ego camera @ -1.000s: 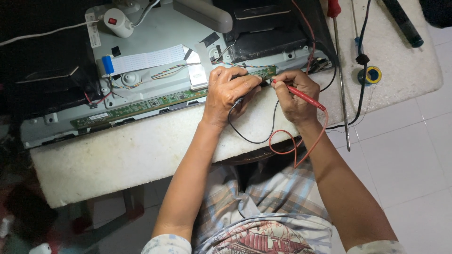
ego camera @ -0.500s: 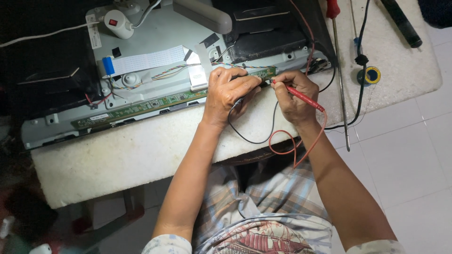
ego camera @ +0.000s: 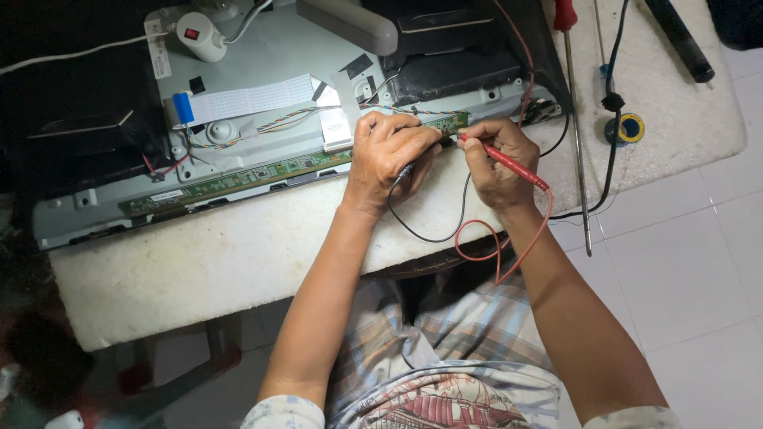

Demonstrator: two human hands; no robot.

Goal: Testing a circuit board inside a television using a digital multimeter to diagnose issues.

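White foam bench (ego camera: 238,262) unchanged; left hand (ego camera: 389,155) still curled over black probe on green circuit strip (ego camera: 238,179); right hand (ego camera: 497,159) keeps pinching red probe (ego camera: 509,163); nothing moved.

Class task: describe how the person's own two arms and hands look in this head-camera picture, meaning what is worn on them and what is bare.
Both forearms are bare from elbow to wrist. The left hand and right hand wear no gloves; no rings, watch or bracelets show. Short pale patterned sleeve edges show at the bottom, part of a plaid shirt.
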